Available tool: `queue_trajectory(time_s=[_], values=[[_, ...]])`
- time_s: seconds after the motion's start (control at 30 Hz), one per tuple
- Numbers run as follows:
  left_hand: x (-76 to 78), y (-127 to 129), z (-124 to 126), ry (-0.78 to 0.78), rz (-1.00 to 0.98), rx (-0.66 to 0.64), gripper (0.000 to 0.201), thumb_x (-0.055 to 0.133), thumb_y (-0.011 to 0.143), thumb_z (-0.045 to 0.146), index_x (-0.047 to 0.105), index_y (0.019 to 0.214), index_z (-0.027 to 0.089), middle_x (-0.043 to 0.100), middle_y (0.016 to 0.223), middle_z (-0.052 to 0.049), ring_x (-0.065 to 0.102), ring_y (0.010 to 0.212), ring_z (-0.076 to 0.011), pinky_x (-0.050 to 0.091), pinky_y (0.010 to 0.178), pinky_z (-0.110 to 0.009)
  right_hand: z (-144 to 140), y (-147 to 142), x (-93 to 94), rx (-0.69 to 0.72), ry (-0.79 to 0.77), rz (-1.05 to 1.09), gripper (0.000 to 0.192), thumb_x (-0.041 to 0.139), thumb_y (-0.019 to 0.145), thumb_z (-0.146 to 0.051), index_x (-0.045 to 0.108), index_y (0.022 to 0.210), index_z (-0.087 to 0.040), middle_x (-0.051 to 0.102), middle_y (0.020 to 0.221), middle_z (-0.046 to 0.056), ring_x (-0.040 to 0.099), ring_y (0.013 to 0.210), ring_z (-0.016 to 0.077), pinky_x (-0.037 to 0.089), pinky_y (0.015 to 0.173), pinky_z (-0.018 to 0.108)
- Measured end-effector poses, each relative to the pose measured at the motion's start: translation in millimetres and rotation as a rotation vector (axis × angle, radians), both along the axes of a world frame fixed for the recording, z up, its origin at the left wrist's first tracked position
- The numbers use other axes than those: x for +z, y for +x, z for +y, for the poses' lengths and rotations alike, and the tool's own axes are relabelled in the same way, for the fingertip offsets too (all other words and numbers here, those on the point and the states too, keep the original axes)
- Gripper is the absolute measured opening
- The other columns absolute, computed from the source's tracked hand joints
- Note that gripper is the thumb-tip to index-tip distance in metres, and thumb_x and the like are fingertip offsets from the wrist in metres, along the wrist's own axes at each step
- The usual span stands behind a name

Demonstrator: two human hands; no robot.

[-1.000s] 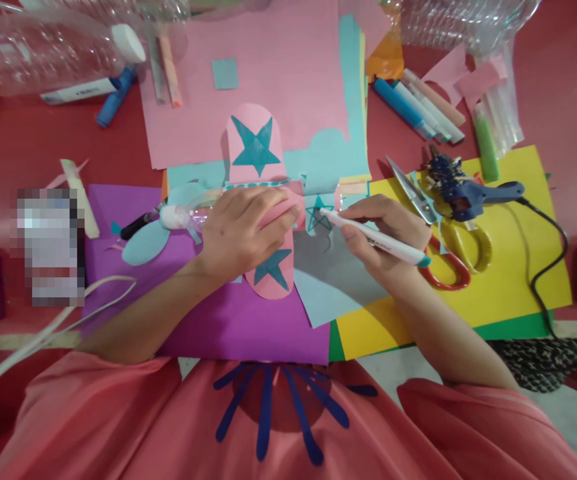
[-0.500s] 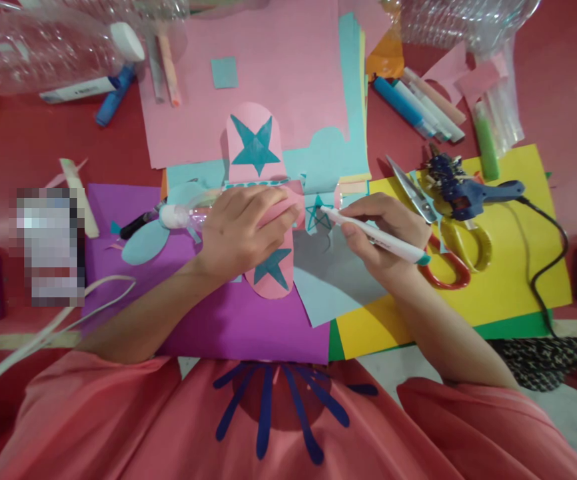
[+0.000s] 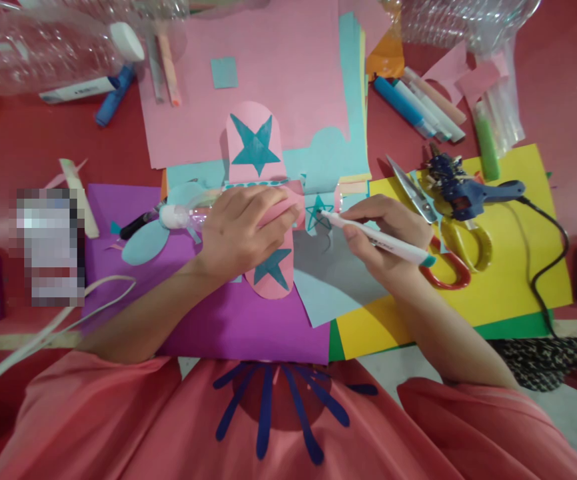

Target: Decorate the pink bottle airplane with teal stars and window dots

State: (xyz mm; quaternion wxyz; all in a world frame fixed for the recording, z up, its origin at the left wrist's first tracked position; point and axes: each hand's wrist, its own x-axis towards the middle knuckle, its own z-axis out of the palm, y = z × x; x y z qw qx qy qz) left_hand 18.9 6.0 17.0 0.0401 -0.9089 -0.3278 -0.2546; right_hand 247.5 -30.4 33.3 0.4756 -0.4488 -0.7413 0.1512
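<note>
My left hand (image 3: 241, 230) presses down on a bottle airplane craft (image 3: 256, 150) with pink paper wings bearing teal stars and a light blue propeller (image 3: 149, 235) at its capped nose. My right hand (image 3: 386, 240) grips a white marker (image 3: 376, 238) with a teal end. Its tip touches a small teal star (image 3: 316, 215) drawn on the light blue tail piece. Both hands rest over purple paper (image 3: 218, 320) and a light blue sheet (image 3: 333, 283).
Red-handled scissors (image 3: 436, 230) and a blue glue gun (image 3: 468, 193) with a black cord lie on yellow paper (image 3: 513, 280) at right. Markers (image 3: 416, 103), a large pink sheet (image 3: 268, 73) and clear plastic bottles (image 3: 43, 47) sit at the back. A white cable (image 3: 43, 330) runs at left.
The marker tip has shifted slightly across the small star, and more of the star is inked. My left hand has stayed in place.
</note>
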Motion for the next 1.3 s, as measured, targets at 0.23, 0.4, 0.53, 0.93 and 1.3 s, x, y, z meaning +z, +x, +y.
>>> queue_trajectory(time_s=[0.23,0.4,0.53,0.93,1.3], values=[[-4.1,-1.0,0.1,-0.047,-0.045,-0.016,0.034,0.041,0.095,0.018,0.064,0.118,0.031,0.071,0.117,-0.004,0.066,0.111,-0.0220,0.052,0.091,-0.038,0.1,-0.2,-2.1,-0.007,0.021,0.022,0.006,0.062,0.089,-0.028,0.064,0.084,-0.025,0.069,0.070,-0.001,0.061,0.054,0.0117,0.049,0.048,0.026],[-2.6,-0.4,0.2,-0.004,-0.003,0.002,0.033,0.041,0.096,0.019,0.063,0.117,0.030,0.072,0.114,-0.003,0.067,0.109,-0.0206,0.053,0.090,-0.036,0.6,1.4,-2.3,-0.016,0.016,-0.009,0.007,0.062,0.090,-0.029,0.064,0.085,-0.026,0.069,0.070,-0.002,0.061,0.054,0.0110,0.048,0.048,0.026],[-1.0,1.1,0.6,0.054,-0.030,-0.006,0.030,0.042,0.095,0.017,0.063,0.114,0.030,0.073,0.111,-0.003,0.068,0.105,-0.0201,0.054,0.085,-0.036,-0.4,0.1,0.2,0.011,-0.017,-0.021,0.017,0.060,0.091,-0.035,0.064,0.078,-0.025,0.068,0.065,-0.002,0.061,0.053,0.0116,0.049,0.048,0.027],[-1.9,-1.0,0.9,-0.024,-0.031,-0.023,0.034,0.043,0.093,0.016,0.062,0.118,0.032,0.071,0.115,-0.002,0.067,0.109,-0.0214,0.053,0.088,-0.037,-0.3,2.5,0.2,0.017,-0.006,-0.017,0.005,0.063,0.088,-0.024,0.062,0.083,-0.025,0.068,0.068,-0.002,0.060,0.053,0.0107,0.048,0.047,0.025],[-2.6,1.4,1.6,0.167,-0.042,-0.022,0.028,0.045,0.094,0.016,0.061,0.113,0.027,0.072,0.109,-0.002,0.069,0.102,-0.0191,0.053,0.084,-0.033,-0.9,2.2,2.5,-0.050,-0.004,-0.029,0.008,0.061,0.090,-0.028,0.063,0.083,-0.025,0.070,0.069,0.000,0.061,0.053,0.0123,0.048,0.045,0.027]])
